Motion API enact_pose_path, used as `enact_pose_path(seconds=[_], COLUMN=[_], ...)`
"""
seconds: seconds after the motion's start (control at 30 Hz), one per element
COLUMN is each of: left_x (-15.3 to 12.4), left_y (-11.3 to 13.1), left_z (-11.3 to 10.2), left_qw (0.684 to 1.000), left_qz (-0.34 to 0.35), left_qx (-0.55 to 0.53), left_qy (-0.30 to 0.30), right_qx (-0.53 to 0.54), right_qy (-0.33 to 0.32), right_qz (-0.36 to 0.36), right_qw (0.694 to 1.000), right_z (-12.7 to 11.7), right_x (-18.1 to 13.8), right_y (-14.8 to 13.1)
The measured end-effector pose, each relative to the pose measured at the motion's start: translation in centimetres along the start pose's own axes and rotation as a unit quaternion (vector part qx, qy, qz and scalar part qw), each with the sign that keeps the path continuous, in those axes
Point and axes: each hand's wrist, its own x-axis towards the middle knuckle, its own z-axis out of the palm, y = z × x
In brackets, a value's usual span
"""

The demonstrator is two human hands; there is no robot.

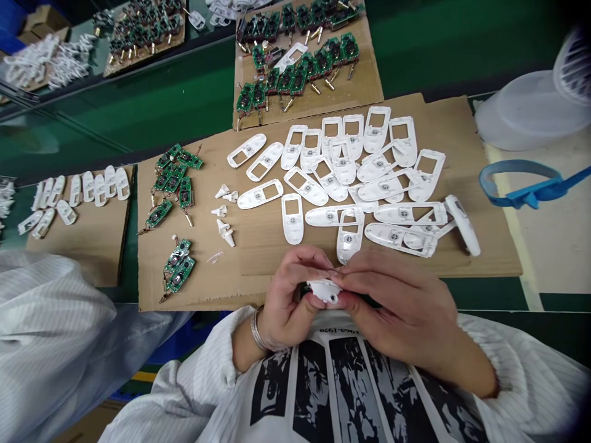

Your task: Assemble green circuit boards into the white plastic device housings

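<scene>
Both hands meet in front of my chest around a small white plastic housing (325, 290) with a dark round hole at its near end. My left hand (293, 295) grips its left side between thumb and fingers. From the other side, my right hand (399, 301) pinches it with thumb and fingertips. The fingers hide most of the piece. Just beyond, many white shell halves with rectangular windows (292, 218) lie on the cardboard (258, 264). Left of them are several small white cone-shaped parts (225, 232) and green circuit boards (180, 274) with wires and metal tips.
A second cardboard sheet (307, 111) at the back carries rows of circuit boards. On the right are a blue strap (521, 184) and a translucent white container (512, 114). A person's sleeve (55, 326) is at left, near a board with white housings (87, 187).
</scene>
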Motion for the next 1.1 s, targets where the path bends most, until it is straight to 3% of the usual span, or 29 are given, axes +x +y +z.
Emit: enact_pose_path(seconds=[0.07, 0.13, 0.23, 0.3, 0.4, 0.6, 0.8, 1.1], left_x=[0.6, 1.6, 3.2, 3.8, 4.0, 3.5, 3.7, 3.3], left_y=[-0.1, 0.1, 0.8, 1.1, 1.2, 0.8, 1.1, 1.0], left_z=[0.0, 0.1, 0.2, 0.5, 1.1, 1.9, 1.6, 0.8], left_qw=[0.995, 0.969, 0.921, 0.906, 0.894, 0.896, 0.892, 0.934], left_qz=[-0.054, -0.137, -0.231, -0.238, -0.204, -0.180, -0.207, -0.147], left_qx=[-0.044, -0.124, -0.215, -0.244, -0.276, -0.289, -0.297, -0.249], left_qy=[0.075, 0.166, 0.230, 0.252, 0.288, 0.286, 0.270, 0.211], right_qx=[-0.020, -0.005, 0.116, 0.171, 0.163, 0.178, 0.187, 0.155], right_qy=[-0.001, -0.013, -0.070, -0.082, -0.051, -0.050, -0.072, -0.030], right_qz=[0.036, 0.122, 0.265, 0.311, 0.337, 0.350, 0.356, 0.327], right_qw=[0.999, 0.992, 0.955, 0.931, 0.926, 0.918, 0.913, 0.932], right_z=[0.5, 1.2, 2.6, 3.4, 4.1, 4.0, 3.9, 4.0], right_x=[0.1, 0.2, 0.5, 0.7, 0.9, 0.9, 0.9, 0.4], right_y=[0.9, 1.9, 2.7, 2.7, 2.5, 3.0, 3.1, 3.0])
